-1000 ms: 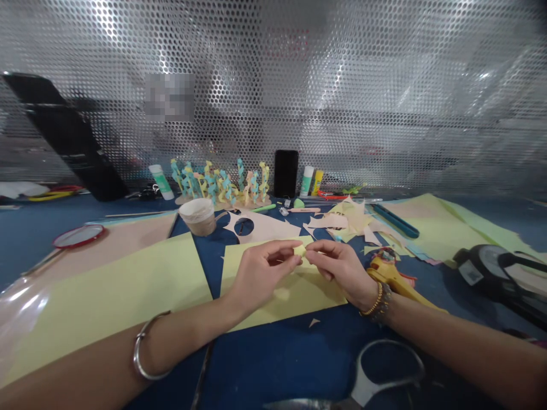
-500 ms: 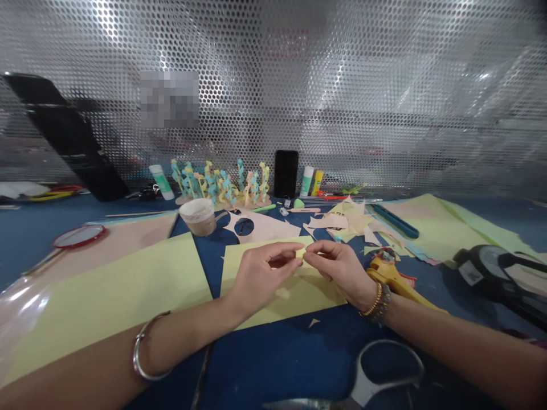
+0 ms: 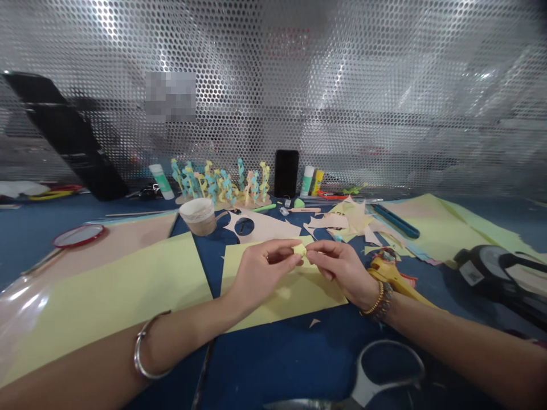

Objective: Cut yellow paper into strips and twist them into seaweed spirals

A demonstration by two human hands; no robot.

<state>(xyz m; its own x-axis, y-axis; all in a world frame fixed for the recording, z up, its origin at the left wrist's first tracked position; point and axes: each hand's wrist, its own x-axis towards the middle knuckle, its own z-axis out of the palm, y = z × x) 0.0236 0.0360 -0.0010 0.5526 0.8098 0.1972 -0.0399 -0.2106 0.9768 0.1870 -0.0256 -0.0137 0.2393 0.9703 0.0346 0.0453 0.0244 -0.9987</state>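
Between my two hands is a small pale yellow piece of paper point(image 3: 299, 250). My left hand point(image 3: 267, 267) pinches it between thumb and fingers from the left. My right hand point(image 3: 337, 265) grips its right edge with thumb and forefinger. Both hands are closed and hover over a yellow paper sheet point(image 3: 273, 310) on the blue table. To the left lies another, larger yellow sheet point(image 3: 128, 290). Scissors point(image 3: 363, 381) with a light grey handle lie in front of me, partly cut off by the lower frame edge.
A row of twisted blue and yellow paper strips point(image 3: 226, 185) stands at the back beside a white cup point(image 3: 197, 216). A phone point(image 3: 286, 173), glue sticks point(image 3: 306, 181) and paper scraps point(image 3: 352, 219) are behind my hands. A yellow glue gun point(image 3: 393, 279) lies by my right wrist.
The small yellow paper piece has turned, so more of its face shows between my fingertips. Both hands stay nearly in place, still pinching.
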